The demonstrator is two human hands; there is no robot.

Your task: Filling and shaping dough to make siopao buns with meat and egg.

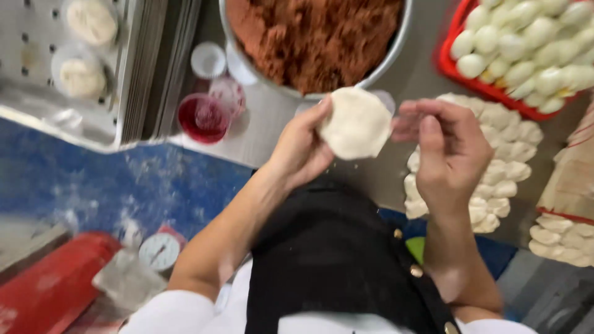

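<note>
Dough round (357, 123) lay flat in left hand (301, 148), grip cupped under it, above bench (272, 124). Right hand (448, 151) empty, fingers loosely curled. Step prob. filling; next needs scoop from filling bowl (377, 65).

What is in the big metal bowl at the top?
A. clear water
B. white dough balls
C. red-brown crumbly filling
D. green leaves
C: the big metal bowl is heaped with red-brown crumbly filling, just beyond the flat dough round that the left hand holds up, with the right hand beside it; the white balls sit in a red tray instead.
</note>
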